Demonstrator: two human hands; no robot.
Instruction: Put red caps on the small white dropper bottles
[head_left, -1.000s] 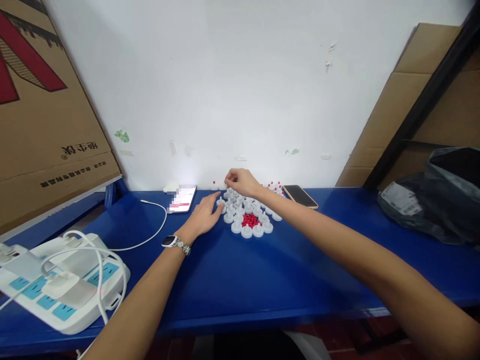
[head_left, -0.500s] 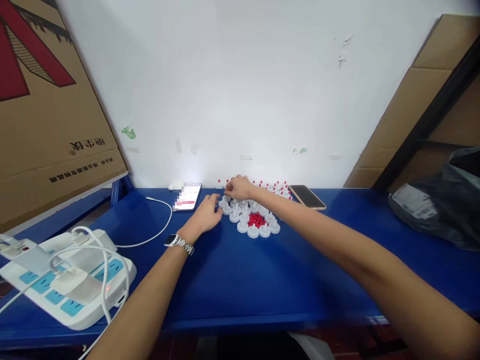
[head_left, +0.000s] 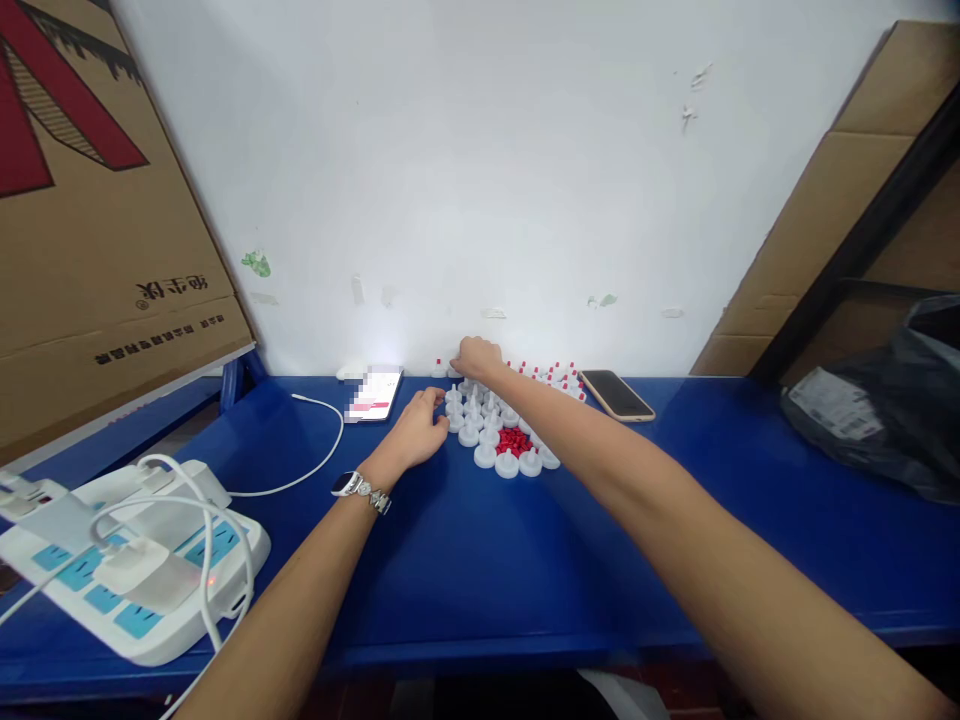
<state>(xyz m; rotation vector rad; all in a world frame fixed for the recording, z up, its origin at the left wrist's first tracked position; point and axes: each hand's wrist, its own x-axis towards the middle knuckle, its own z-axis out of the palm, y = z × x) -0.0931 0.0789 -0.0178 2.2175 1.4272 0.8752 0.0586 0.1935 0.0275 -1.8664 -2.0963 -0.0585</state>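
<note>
White round nozzle caps (head_left: pixel 469 436) with upright spouts stand in a cluster on the blue table. Small red tips (head_left: pixel 513 442) lie in a pile among them. At the back, beside the wall, are rows of white caps fitted with red tips (head_left: pixel 556 379). My right hand (head_left: pixel 478 360) is at the left end of that back row, its fingers closed down over a red-tipped cap, whose top they hide. My left hand (head_left: pixel 421 428) rests at the left edge of the cluster, fingers apart, beside the nearest white caps and holding nothing visible.
A lit phone (head_left: pixel 377 392) leans at the left back, and a dark-screened phone (head_left: pixel 618 395) lies right of the caps. A power strip (head_left: pixel 142 630) with white cables fills the left front. A black plastic bag (head_left: pixel 900 400) and cardboard stand at right.
My right hand has moved slightly back toward the wall, and its fingers now cover a red-tipped cap that showed beside it before. My left hand stays nearly still.
</note>
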